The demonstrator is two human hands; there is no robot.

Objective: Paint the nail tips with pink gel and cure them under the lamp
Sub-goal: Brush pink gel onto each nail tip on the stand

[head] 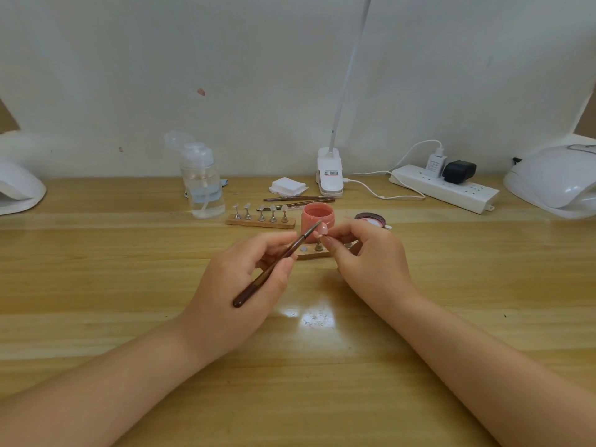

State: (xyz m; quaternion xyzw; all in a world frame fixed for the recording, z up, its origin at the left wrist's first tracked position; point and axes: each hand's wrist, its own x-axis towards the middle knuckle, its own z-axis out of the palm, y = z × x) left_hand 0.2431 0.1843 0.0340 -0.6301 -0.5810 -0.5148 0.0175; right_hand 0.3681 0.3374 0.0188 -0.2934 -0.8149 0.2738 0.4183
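Lamps sit at both far edges of the frame: one cure lamp (554, 180) right, one (17, 188) left. My left hand (240, 285) holds the brush (274, 267). My right hand (367, 256) pinches a pink nail tip (322, 230), mid-frame, before the gel jar (316, 217).

Pink gel jar (316, 218), pink-coated nail tip (322, 229), dark brown brush (274, 269), white curing lamp (558, 182), and yellow-tan wood-grain worktop (129, 253).
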